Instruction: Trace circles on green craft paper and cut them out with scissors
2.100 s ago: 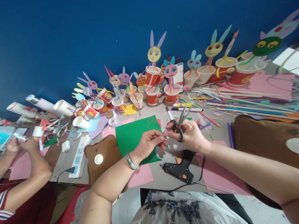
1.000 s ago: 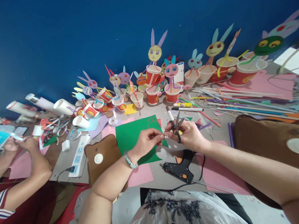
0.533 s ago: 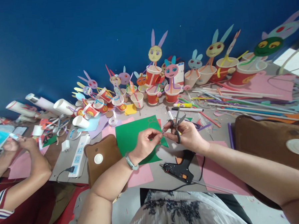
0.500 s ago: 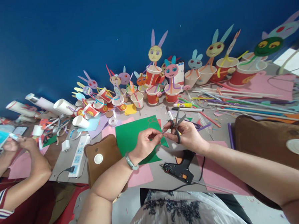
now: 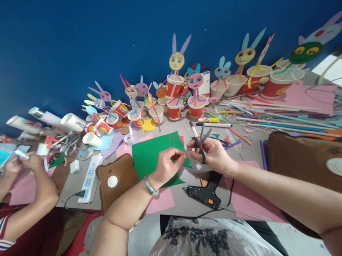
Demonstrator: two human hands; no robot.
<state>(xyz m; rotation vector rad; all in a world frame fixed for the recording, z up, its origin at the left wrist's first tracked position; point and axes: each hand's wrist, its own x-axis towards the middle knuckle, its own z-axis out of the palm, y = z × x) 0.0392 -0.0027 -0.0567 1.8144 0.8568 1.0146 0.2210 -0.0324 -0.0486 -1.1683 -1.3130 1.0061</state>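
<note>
Over the green paper sheet, my left hand is closed in a pinch, thumb and forefinger together. What sits between those fingertips is too small to make out. My right hand grips a pair of dark-handled scissors, blades pointing up and slightly apart. Its thumb and fingertips meet the left fingertips at the sheet's right edge. Below both hands a black hot glue gun lies on its side, nozzle to the left. A pencil-like outline shows at the sheet's top right corner.
Paper cups with rabbit-faced figures line the blue wall. Pipe cleaners and markers lie at right. Brown cushions flank the work area. A power strip lies at left. A co-worker's hands hold a white pen-like object.
My hands stay almost in place, with the fingertips still meeting. The small purplish bit seen between them is now barely visible. At left, the co-worker's hands have shifted slightly.
</note>
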